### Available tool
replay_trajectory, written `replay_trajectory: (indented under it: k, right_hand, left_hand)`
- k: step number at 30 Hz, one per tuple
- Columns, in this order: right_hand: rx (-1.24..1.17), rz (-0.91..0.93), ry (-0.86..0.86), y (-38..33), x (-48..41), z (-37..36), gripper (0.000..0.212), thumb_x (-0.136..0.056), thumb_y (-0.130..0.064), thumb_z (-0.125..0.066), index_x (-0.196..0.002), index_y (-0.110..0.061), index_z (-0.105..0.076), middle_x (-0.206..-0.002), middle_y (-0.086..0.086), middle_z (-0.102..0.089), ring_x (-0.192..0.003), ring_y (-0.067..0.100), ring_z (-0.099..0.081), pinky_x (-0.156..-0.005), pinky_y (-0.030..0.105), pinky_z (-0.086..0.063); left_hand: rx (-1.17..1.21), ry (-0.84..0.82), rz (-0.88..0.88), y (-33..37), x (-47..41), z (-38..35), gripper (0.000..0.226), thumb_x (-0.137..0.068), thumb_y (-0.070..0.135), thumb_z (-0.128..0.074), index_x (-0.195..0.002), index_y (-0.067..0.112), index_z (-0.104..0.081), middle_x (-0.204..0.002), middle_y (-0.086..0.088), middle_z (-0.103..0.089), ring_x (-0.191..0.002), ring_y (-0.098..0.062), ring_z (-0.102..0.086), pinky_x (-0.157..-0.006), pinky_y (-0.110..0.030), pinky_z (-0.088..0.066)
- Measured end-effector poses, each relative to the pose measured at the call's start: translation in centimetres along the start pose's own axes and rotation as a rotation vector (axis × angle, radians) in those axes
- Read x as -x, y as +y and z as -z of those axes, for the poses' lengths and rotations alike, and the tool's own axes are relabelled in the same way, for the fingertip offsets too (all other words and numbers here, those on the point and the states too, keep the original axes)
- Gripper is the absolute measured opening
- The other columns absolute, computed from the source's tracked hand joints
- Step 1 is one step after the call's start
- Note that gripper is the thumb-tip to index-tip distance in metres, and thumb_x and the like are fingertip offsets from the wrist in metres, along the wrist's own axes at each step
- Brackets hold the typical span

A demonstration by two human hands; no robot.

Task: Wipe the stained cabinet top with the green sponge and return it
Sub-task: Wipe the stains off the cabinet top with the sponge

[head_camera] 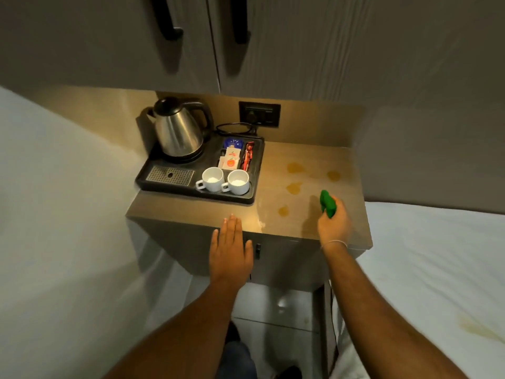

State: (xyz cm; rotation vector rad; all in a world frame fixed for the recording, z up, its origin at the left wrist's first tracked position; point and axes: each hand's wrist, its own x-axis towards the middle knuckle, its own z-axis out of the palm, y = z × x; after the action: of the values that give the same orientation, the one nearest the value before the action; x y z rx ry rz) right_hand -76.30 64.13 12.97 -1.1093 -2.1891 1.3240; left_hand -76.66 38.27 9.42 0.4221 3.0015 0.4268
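The cabinet top [314, 160] is a pale wooden surface with several yellow-brown stains [294, 167] on its right half. My right hand [334, 225] holds the green sponge [327, 202] upright above the top's front right part, just right of the stains. My left hand [231, 246] is flat with fingers stretched out, its fingertips over the cabinet's front edge, holding nothing.
A black tray [250, 196] on the left half carries a steel kettle [177, 131], two white cups [212, 179] and sachets [232, 158]. A wall socket [259, 113] with a cord sits behind. White bedding [431, 263] lies to the right, cupboard doors [218, 42] overhead.
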Motion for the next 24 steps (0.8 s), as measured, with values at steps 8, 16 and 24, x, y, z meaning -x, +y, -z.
replay_trajectory:
  k: [8,16,24]
  right_hand:
    - [0.615,0.537,-0.479,1.7,1.7,-9.9,0.083,-0.098,-0.008,-0.061,-0.17,-0.016,-0.019,-0.178,0.004,-0.012,-0.166,0.022,-0.007,-0.135,0.039,-0.003]
    - [0.748,0.646,-0.53,7.2,1.7,-4.9,0.098,-0.093,-0.012,-0.061,-0.171,-0.03,-0.004,-0.178,-0.01,0.002,-0.164,0.007,0.009,-0.134,0.045,-0.011]
    - [0.674,0.322,-0.276,1.0,-7.7,-7.0,0.068,-0.111,-0.042,-0.044,-0.17,-0.019,-0.018,-0.178,0.003,-0.012,-0.166,0.023,-0.008,-0.135,0.045,-0.009]
  left_hand:
    - [-0.008,-0.159,-0.184,0.2,-9.4,-3.6,0.084,-0.107,0.05,-0.031,-0.172,0.017,0.011,-0.183,-0.005,0.013,-0.169,-0.021,0.013,-0.138,-0.048,-0.002]
    - [0.014,-0.253,-0.388,-2.8,-9.7,-7.4,0.106,-0.091,0.064,-0.039,-0.172,0.022,0.015,-0.181,0.002,0.023,-0.166,-0.013,0.023,-0.137,-0.047,0.0]
    - [-0.034,-0.246,-0.302,-2.3,-9.2,-6.6,0.124,-0.088,0.083,-0.044,-0.169,0.02,0.025,-0.179,0.002,0.028,-0.166,-0.015,0.024,-0.135,-0.04,0.012]
